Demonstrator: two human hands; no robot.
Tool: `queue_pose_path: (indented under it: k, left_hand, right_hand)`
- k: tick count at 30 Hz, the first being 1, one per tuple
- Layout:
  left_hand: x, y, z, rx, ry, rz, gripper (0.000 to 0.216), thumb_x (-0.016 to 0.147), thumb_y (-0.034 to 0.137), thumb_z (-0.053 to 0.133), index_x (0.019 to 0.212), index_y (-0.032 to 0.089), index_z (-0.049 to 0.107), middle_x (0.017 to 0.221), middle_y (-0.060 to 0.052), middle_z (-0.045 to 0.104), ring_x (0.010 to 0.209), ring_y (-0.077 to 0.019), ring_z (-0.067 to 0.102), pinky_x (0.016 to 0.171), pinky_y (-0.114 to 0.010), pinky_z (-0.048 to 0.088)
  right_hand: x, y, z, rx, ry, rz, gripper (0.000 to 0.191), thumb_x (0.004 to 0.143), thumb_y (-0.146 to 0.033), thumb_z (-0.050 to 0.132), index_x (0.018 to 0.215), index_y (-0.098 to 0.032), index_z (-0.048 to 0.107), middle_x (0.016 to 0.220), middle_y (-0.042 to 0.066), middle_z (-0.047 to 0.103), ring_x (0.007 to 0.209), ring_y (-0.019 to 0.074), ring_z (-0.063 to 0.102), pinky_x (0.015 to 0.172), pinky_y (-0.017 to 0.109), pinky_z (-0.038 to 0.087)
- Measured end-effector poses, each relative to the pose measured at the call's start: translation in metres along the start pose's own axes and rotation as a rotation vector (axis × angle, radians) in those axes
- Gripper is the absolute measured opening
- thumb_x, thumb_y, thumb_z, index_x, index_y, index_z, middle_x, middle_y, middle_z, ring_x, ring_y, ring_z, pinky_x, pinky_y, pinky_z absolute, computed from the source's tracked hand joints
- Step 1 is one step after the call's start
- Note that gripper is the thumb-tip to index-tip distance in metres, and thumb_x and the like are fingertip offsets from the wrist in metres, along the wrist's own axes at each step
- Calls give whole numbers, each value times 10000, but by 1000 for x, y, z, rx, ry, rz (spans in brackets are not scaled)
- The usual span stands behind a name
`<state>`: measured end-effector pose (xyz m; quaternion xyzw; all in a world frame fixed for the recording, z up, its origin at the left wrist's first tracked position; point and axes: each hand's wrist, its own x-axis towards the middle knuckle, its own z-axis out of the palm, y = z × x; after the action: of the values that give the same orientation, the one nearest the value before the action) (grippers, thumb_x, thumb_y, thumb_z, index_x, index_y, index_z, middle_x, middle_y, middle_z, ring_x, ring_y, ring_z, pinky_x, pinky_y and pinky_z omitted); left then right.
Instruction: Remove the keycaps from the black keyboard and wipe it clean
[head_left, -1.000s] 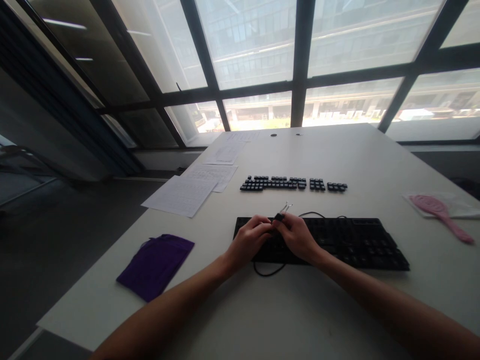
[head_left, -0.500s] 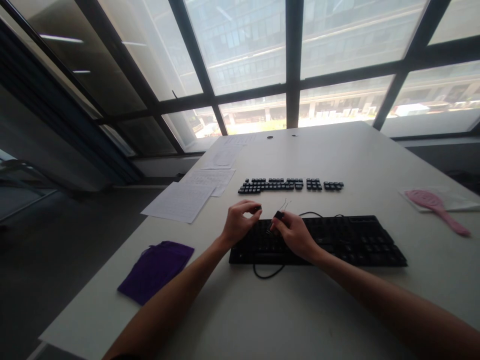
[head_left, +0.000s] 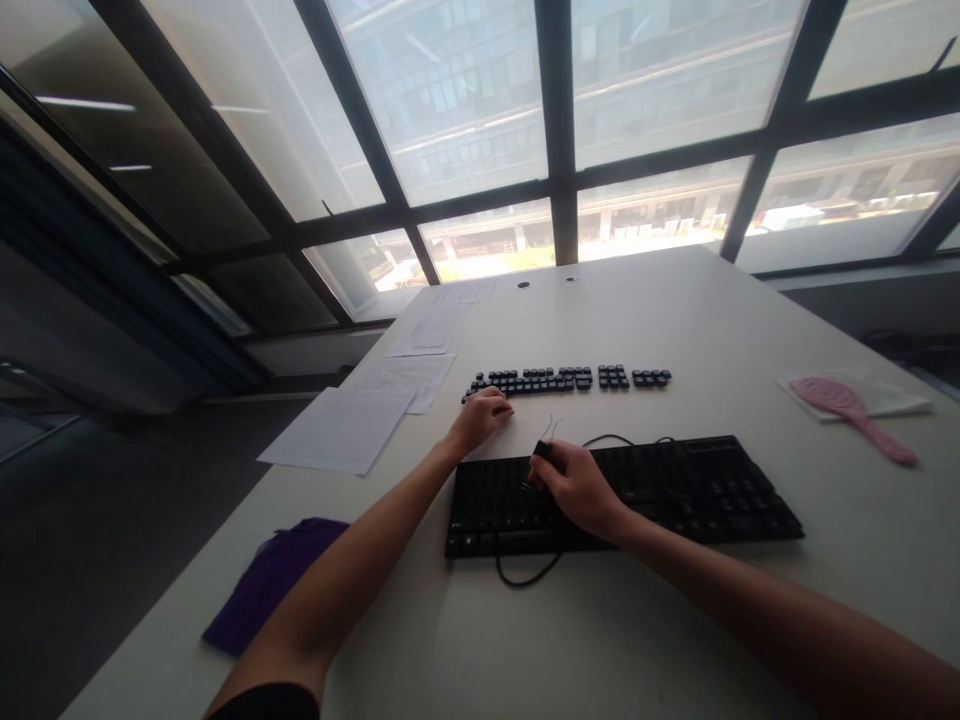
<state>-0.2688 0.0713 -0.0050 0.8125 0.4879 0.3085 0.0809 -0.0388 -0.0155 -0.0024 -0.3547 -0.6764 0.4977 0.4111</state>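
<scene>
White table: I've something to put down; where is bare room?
Free: the patch between the keycaps and the windows, right of the papers; the strip between the keyboard and the pink handled item; the near patch between forearms and cable loop. Crowded: the keyboard, with the right hand over it, and the keycaps' left end, by the left hand.

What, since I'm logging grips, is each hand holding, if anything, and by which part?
Right hand: wire-ended tool, by its black body. Left hand: cannot tell.
</scene>
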Motion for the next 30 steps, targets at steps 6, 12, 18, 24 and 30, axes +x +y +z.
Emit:
queue_pose_path:
  k: [6,12,18,24,30]
  left_hand:
    - [-8,-11,0,9,55,0,59,839,188,679,831,171,735,878,-47,706,719,-140,632,675,-247,520]
    - [-3,-13,3,74,51,29,95,800,168,728,889,200,742,886,-36,740,839,-185,639,807,-317,520]
    - [14,-12,8,161,37,31,203,786,167,739,981,222,742,903,-25,745,903,-205,612,844,-333,501]
    - [21,-17,7,204,28,31,228,786,145,736,1001,219,732,953,-28,732,951,-211,588,869,-336,491]
    - [23,-19,8,224,35,23,253,772,139,752,1008,223,718,964,-24,705,951,-213,573,884,-349,503]
  right_hand:
    - [0,-2,-1,-17,-11,3,222,910,-260,548,724,-168,626,672,16,657,625,152,592,597,249,423]
    - [-1,-5,-1,-37,-14,5,225,906,-259,553,716,-163,626,641,9,627,591,141,557,563,240,405]
    - [-1,-3,-1,-28,-14,-11,225,908,-260,549,719,-166,626,653,8,635,600,143,560,576,245,407]
    - [-1,-1,-1,-35,-23,-6,228,905,-275,554,715,-170,622,643,6,629,602,148,563,574,248,399]
    - [-1,-1,-2,-25,-29,-7,226,908,-269,549,717,-170,618,648,3,626,606,147,560,586,251,402]
